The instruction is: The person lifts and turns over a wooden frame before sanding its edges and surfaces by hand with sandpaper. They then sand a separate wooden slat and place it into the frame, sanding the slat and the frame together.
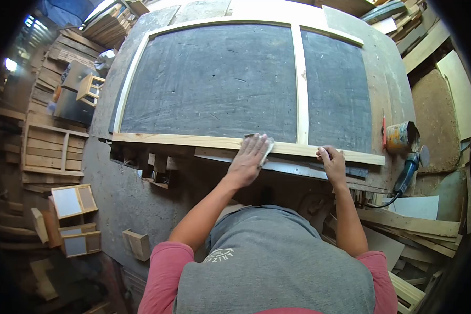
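A pale wooden frame [183, 139] lies flat on a dark board [220, 78] on the workbench, with a crossbar [301, 83] toward its right side. My left hand [247, 159] presses a whitish folded pad [268, 148] onto the front rail, fingers laid over it; whether it is cloth or sandpaper I cannot tell. Farther right on the same rail, my right hand [334, 163] is closed, its curled fingers and thumb gripping at the wood. Just below the front rail, a pale strip [293, 168] runs along the bench edge.
A paint-stained can [399, 137], a red-handled tool [384, 133] and a blue corded power tool [407, 175] sit at the bench's right end. Timber [418, 222] is piled at right. Small wooden frames [74, 201] and a wooden block [136, 244] stand on the floor at left.
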Demonstrator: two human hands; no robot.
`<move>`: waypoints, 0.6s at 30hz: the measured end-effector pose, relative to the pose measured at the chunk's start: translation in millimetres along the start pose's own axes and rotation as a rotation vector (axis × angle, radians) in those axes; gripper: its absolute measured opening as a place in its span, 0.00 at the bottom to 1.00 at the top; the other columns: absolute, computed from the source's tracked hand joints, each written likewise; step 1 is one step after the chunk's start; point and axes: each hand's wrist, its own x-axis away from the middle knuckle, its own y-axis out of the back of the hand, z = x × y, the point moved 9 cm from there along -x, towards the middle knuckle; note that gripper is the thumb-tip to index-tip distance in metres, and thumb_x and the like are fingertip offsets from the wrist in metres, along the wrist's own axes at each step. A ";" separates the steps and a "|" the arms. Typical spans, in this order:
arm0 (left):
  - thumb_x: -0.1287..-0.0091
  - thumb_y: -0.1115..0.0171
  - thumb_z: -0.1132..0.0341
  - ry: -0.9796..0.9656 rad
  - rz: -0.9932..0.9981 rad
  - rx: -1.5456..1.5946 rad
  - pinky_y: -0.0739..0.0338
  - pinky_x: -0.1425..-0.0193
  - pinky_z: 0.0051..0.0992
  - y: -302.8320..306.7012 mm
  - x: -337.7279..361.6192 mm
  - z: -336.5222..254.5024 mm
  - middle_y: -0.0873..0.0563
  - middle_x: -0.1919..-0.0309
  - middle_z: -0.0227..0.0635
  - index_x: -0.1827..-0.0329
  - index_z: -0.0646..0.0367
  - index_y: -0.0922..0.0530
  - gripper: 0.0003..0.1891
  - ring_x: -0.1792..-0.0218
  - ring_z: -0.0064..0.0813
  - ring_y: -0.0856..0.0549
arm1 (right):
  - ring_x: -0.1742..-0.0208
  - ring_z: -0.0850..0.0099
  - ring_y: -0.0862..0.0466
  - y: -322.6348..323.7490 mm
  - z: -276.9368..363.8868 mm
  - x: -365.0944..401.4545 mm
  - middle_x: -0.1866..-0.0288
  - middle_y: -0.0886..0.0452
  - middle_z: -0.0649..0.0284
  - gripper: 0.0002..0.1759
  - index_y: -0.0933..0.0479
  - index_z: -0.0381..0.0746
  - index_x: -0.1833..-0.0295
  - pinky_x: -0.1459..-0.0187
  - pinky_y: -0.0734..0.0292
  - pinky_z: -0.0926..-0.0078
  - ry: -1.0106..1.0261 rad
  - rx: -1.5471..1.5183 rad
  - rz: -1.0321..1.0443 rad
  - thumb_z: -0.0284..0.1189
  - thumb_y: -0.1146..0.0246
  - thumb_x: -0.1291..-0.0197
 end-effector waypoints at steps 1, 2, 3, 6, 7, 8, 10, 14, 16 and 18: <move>0.20 0.49 0.60 0.002 0.003 -0.013 0.57 0.13 0.47 1.9 4.1 1.4 0.44 0.16 0.43 0.17 0.59 0.42 0.31 0.16 0.47 0.48 | 0.64 0.77 0.14 -7.0 3.0 4.1 0.67 0.12 0.62 0.17 0.15 0.33 0.55 0.57 0.19 0.76 0.011 -0.017 0.014 0.38 0.38 0.26; 0.20 0.49 0.60 0.006 0.008 -0.009 0.57 0.13 0.47 -1.6 5.9 -2.7 0.44 0.16 0.43 0.17 0.59 0.42 0.31 0.16 0.47 0.48 | 0.65 0.75 0.14 -22.5 2.5 8.7 0.66 0.12 0.62 0.16 0.15 0.33 0.55 0.60 0.19 0.75 -0.049 -0.114 0.090 0.37 0.38 0.26; 0.22 0.47 0.62 0.029 -0.011 -0.022 0.56 0.13 0.48 -2.4 4.5 -2.9 0.44 0.16 0.43 0.17 0.60 0.43 0.32 0.16 0.47 0.48 | 0.65 0.75 0.14 -31.8 12.4 11.7 0.66 0.12 0.62 0.16 0.15 0.33 0.55 0.60 0.19 0.75 -0.046 -0.115 0.093 0.37 0.38 0.26; 0.26 0.43 0.65 0.057 -0.001 -0.073 0.56 0.13 0.48 -1.4 2.0 -2.2 0.45 0.16 0.43 0.17 0.60 0.45 0.36 0.16 0.48 0.48 | 0.66 0.74 0.13 -89.9 41.1 31.5 0.65 0.11 0.61 0.17 0.16 0.33 0.53 0.61 0.18 0.73 -0.116 -0.139 0.365 0.38 0.32 0.30; 0.28 0.41 0.65 0.060 0.032 -0.102 0.56 0.13 0.48 -3.7 2.9 -1.8 0.45 0.16 0.43 0.16 0.60 0.45 0.38 0.16 0.48 0.48 | 0.66 0.74 0.13 -103.3 50.7 37.2 0.65 0.11 0.61 0.17 0.16 0.33 0.53 0.61 0.18 0.72 -0.093 -0.173 0.402 0.39 0.30 0.32; 0.28 0.41 0.65 0.062 0.035 -0.104 0.56 0.13 0.48 -3.5 3.3 -2.0 0.45 0.16 0.43 0.16 0.60 0.45 0.38 0.16 0.48 0.48 | 0.66 0.73 0.13 -117.4 51.7 38.5 0.63 0.11 0.59 0.20 0.16 0.34 0.51 0.61 0.17 0.70 0.019 -0.167 0.395 0.41 0.27 0.35; 0.31 0.39 0.65 0.063 0.040 -0.076 0.56 0.13 0.49 -2.7 2.8 -0.8 0.46 0.16 0.43 0.16 0.59 0.46 0.41 0.16 0.48 0.49 | 0.68 0.72 0.14 -121.3 88.7 44.7 0.64 0.12 0.58 0.22 0.17 0.33 0.54 0.62 0.18 0.70 0.084 -0.085 0.356 0.43 0.26 0.37; 0.31 0.39 0.63 0.043 -0.035 -0.039 0.57 0.13 0.49 -1.5 3.5 -1.4 0.45 0.16 0.43 0.17 0.61 0.45 0.40 0.16 0.47 0.48 | 0.72 0.69 0.13 -135.4 72.7 34.0 0.72 0.13 0.57 0.26 0.18 0.33 0.65 0.67 0.17 0.68 -0.069 0.112 0.283 0.49 0.27 0.37; 0.32 0.40 0.64 0.040 -0.048 -0.032 0.57 0.12 0.48 -3.7 2.6 0.5 0.45 0.16 0.43 0.16 0.60 0.45 0.40 0.16 0.47 0.48 | 0.74 0.70 0.14 -147.4 61.6 28.8 0.75 0.15 0.59 0.26 0.18 0.33 0.66 0.70 0.18 0.69 -0.205 0.036 0.367 0.49 0.28 0.36; 0.32 0.41 0.65 0.040 -0.058 -0.023 0.58 0.12 0.48 -1.2 5.2 0.3 0.45 0.16 0.42 0.16 0.60 0.45 0.40 0.16 0.47 0.48 | 0.77 0.75 0.15 -163.1 50.6 32.0 0.76 0.17 0.61 0.26 0.18 0.33 0.66 0.77 0.21 0.75 -0.338 -0.103 0.504 0.48 0.33 0.30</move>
